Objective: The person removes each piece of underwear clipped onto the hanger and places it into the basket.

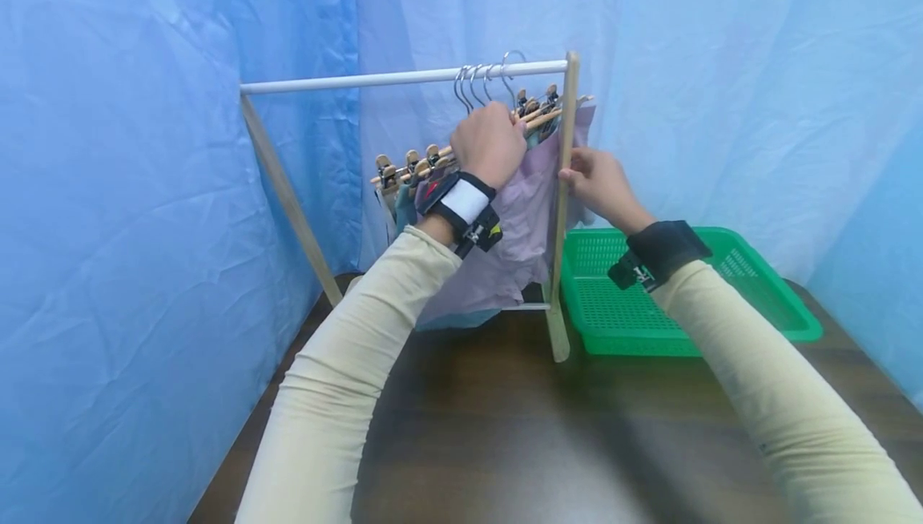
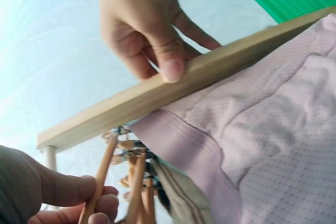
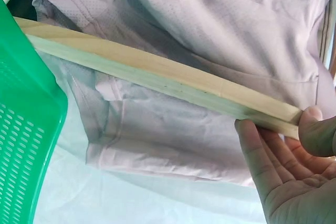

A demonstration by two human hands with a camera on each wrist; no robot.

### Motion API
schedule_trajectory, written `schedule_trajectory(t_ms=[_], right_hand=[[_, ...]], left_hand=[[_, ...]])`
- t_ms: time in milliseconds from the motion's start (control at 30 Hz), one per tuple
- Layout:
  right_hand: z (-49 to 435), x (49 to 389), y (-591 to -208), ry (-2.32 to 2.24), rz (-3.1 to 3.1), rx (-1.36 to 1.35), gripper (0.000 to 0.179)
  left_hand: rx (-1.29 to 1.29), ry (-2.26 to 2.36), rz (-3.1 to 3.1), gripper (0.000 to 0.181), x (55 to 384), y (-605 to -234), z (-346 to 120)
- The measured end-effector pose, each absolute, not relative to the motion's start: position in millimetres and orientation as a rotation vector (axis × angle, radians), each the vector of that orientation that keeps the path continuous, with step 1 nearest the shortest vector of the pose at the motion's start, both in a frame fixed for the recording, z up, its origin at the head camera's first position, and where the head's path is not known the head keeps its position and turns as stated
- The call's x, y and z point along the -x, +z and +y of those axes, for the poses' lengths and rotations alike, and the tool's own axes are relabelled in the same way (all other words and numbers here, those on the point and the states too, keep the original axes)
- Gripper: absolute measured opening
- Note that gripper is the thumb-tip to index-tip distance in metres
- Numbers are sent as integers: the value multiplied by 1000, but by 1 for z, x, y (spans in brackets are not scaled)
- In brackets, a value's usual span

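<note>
Pinched by the left hand (image 1: 490, 143) is a wooden clip hanger (image 2: 106, 158) with lilac shorts (image 1: 530, 207), below the white rail's (image 1: 360, 80) right end; the right hand (image 1: 604, 186) pinches the wooden upright (image 3: 157, 71). Dragged sideways, the cloth (visible both sides of that upright) could snag and pull loose. Which steel hook (image 1: 510, 88) is this hanger's is hard to tell; garments behind (image 1: 405, 207) are largely hidden.

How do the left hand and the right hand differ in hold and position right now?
Hold: the left hand pinches a wooden clip hanger; the right hand grips the rack's wooden upright.
Position: in the head view, the left hand is higher, just below the white rail; the right hand is lower, further right.
Shared: both are bare, with thumb and fingers on wood.
</note>
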State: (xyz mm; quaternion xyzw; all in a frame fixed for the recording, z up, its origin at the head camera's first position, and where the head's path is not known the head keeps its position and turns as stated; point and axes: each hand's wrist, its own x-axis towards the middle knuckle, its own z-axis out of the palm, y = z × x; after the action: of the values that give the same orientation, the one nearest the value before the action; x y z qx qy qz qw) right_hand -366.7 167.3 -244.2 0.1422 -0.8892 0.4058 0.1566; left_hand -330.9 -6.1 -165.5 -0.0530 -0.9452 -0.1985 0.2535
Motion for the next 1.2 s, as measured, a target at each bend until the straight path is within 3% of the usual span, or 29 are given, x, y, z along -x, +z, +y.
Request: schedule_trajectory(t_ms=[333, 1200], right_hand=[[169, 368, -246, 1170, -2535, -417, 32], [165, 365, -242, 1188, -2558, -377, 38]], left_hand=[[141, -428, -2683, 30, 320, -145, 7], [210, -473, -2662, 35, 288, -134, -35]])
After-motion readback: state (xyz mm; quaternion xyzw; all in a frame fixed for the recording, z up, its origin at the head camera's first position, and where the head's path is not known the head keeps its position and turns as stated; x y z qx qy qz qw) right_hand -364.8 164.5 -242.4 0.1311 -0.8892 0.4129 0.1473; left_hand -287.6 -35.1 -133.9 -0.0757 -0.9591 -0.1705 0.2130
